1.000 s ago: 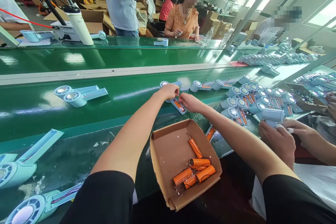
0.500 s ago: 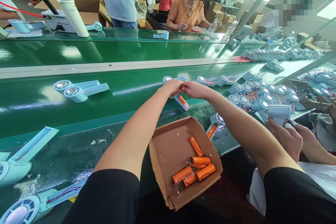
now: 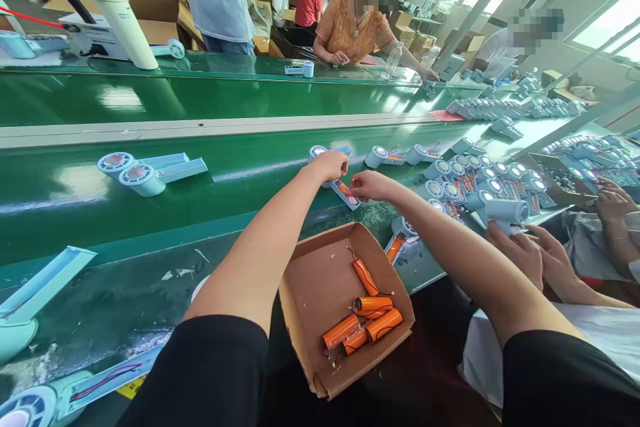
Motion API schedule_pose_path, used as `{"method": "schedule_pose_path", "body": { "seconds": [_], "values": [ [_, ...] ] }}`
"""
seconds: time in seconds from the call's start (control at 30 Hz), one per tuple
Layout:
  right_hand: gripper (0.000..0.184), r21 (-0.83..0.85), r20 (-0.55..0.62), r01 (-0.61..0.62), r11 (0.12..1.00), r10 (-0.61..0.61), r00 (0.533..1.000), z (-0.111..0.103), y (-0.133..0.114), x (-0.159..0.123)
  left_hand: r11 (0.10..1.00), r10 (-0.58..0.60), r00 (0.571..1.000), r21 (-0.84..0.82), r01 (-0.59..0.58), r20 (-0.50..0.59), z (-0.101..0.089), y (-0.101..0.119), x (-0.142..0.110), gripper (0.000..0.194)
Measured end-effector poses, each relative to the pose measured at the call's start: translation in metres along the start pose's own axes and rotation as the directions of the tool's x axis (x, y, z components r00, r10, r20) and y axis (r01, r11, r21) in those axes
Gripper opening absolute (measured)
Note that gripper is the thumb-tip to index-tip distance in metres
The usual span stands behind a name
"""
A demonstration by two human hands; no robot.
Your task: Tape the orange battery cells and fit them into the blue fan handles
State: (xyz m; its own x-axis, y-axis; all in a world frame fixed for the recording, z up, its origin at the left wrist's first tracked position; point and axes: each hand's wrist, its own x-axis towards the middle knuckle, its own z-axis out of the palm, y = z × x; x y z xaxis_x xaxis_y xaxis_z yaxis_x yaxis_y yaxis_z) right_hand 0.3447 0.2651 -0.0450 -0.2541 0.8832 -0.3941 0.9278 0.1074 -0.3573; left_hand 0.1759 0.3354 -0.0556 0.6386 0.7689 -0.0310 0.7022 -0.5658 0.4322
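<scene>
My left hand (image 3: 334, 165) is closed over a light-blue handheld fan (image 3: 345, 196) on the green belt; its fingers curl in, and what they pinch is too small to make out. An orange battery lies in that fan's opened handle. Just to the right, my right hand (image 3: 371, 185) has its fingertips pinched together beside the handle; anything between them is hidden. A second fan (image 3: 317, 151) sits right behind my left hand. Below my arms stands a cardboard tray (image 3: 313, 280) holding several orange batteries (image 3: 384, 325) with dark wires.
Two fans (image 3: 143, 177) lie left on the belt (image 3: 250, 177). More opened fans (image 3: 35, 407) are at the near left. Many fans (image 3: 480, 177) crowd the right side. A co-worker's hands (image 3: 530, 257) hold a fan at right. Other people stand or sit across the line.
My hands were together over the fan; now they are apart, the right one shifted slightly right and down. The view has turned a little. A person across has stretched an arm to the right.
</scene>
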Motion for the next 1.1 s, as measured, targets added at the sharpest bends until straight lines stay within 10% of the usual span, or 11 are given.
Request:
{"method": "schedule_pose_path", "body": {
  "seconds": [0.47,0.67,0.83,1.1],
  "values": [
    [0.022,-0.129,-0.188,-0.112,0.985,0.086,0.978,0.006,-0.025,-0.005,0.997,-0.022,1.0,0.074,0.021,0.019,-0.007,0.019,0.002,0.021],
    [0.02,-0.11,-0.269,0.015,0.994,-0.045,0.962,0.021,-0.025,-0.024,0.987,-0.055,0.998,0.147,0.06,-0.037,-0.02,0.017,-0.034,0.026],
    [0.064,-0.121,-0.293,0.14,0.983,-0.17,0.941,0.035,-0.035,-0.015,0.972,-0.126,0.982,0.182,0.151,-0.143,-0.02,-0.007,-0.08,0.018],
    [0.051,-0.106,-0.266,0.279,0.955,-0.297,0.917,0.032,-0.044,0.004,0.967,-0.158,0.938,0.145,0.21,-0.308,-0.025,-0.024,-0.104,0.027]
  ]
}}
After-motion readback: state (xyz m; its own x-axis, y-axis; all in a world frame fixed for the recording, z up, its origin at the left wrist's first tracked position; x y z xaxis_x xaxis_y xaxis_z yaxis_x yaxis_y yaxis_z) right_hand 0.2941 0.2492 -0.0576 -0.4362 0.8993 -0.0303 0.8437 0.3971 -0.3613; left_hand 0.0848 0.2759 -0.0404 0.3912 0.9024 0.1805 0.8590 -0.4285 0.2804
